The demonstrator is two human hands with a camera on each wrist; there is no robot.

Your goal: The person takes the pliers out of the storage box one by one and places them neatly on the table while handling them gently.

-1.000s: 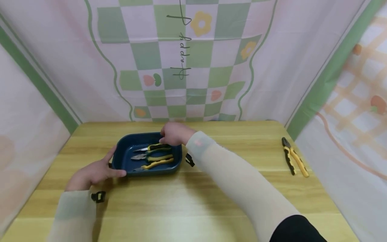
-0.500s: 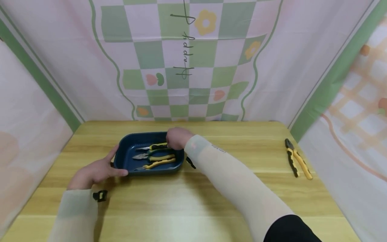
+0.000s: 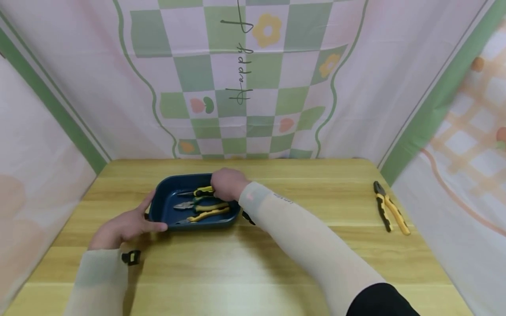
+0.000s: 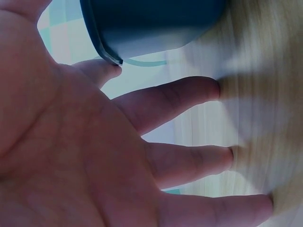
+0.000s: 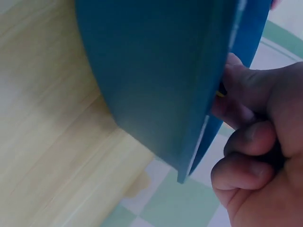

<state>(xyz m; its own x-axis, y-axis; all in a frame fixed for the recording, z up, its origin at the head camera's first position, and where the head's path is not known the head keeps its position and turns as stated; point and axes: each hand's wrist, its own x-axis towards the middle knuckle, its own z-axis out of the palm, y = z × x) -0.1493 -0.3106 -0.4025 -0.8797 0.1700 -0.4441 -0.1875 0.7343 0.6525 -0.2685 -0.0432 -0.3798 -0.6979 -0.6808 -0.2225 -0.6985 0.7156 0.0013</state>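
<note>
In the head view a dark blue tray (image 3: 164,202) sits left of centre on the table. Three pliers lie in it: one with yellow-and-black handles (image 3: 203,192) at the back, one with green-and-yellow handles (image 3: 203,207) in the middle, one with yellow handles (image 3: 207,214) in front. My right hand (image 3: 227,183) reaches over the tray's right end and pinches the back pliers by the handle ends, which it hides. Its other fingers are curled in the right wrist view. My left hand (image 3: 128,224) is spread at the tray's left end, thumb on the rim, fingers straight (image 4: 189,161).
Another pair of pliers (image 3: 389,208), black and yellow, lies partly spread at the right side of the wooden table (image 3: 284,272). A printed cloth (image 3: 262,70) hangs behind the table's back edge, with more cloth at both sides.
My right hand has come down over the tray's right end, shifted slightly left, and now takes hold of the back pliers' handles. My left hand stays at the left end.
</note>
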